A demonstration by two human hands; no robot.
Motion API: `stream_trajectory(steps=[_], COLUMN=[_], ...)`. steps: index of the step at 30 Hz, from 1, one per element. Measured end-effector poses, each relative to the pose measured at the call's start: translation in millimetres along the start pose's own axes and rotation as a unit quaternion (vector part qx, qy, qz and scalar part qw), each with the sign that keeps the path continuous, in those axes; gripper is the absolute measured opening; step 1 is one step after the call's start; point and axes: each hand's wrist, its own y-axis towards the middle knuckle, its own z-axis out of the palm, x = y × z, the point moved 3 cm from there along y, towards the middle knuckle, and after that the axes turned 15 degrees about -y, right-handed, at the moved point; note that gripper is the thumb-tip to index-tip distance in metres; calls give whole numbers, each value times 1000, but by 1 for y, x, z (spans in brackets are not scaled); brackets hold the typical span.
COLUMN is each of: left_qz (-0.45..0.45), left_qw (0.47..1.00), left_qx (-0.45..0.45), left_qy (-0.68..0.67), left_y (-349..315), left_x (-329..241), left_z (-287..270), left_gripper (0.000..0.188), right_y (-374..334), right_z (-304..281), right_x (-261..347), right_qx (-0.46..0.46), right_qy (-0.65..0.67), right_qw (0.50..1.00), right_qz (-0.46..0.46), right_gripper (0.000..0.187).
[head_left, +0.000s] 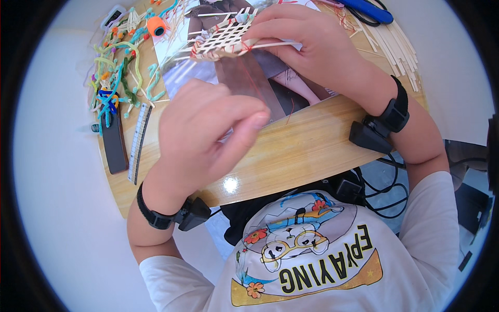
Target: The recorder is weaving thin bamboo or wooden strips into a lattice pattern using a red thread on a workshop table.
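Note:
My right hand [317,44] grips a woven lattice of thin pale wooden strips [226,39] by its near right side, above the table. Red thread [248,47] is wound around the strips along the lattice's edge. From there a fine strand runs down toward my left hand [208,130], which is closed with thumb and forefinger pinched together on the thread. The exact grip at those fingertips is too small to see clearly. Beneath the lattice lies a large printed picture sheet [244,88].
On the left are a heap of colourful fuzzy pipe cleaners [112,78], an orange spool-like piece [156,26], a ruler [139,143] and a dark flat bar [114,143]. Loose wooden strips [392,47] and a blue-handled tool [369,10] lie at the far right of the wooden table [223,177].

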Motion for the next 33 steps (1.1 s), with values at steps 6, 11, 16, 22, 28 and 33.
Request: stream_trajectory(steps=[6,11,16,22,28,33], left_qz=[-52,-49,-72,-65,-106,-91], left_qw=[996,996,993,991,986,985], left_qx=[74,77,88,107,104,107], left_qy=[-22,-23,-30,-47,-75,-96], left_y=[-6,-9,-12,-15,-16,-15], left_x=[6,3,1,4,11,10], left_z=[28,31,30,34,32,35], left_gripper=[8,7,8,11,10,9], right_y=[-7,-11,-15,-20,-14,-14], right_z=[9,1,0,-2,2,7], right_x=[-3,-6,-7,-1,16,22], right_qx=[110,170,177,145,154,168], right_qy=[-30,-29,-11,55,63,32], right_qw=[992,981,980,987,986,985], right_qz=[-54,-85,-86,-38,-9,0], right_gripper=[31,46,49,41,53,53])
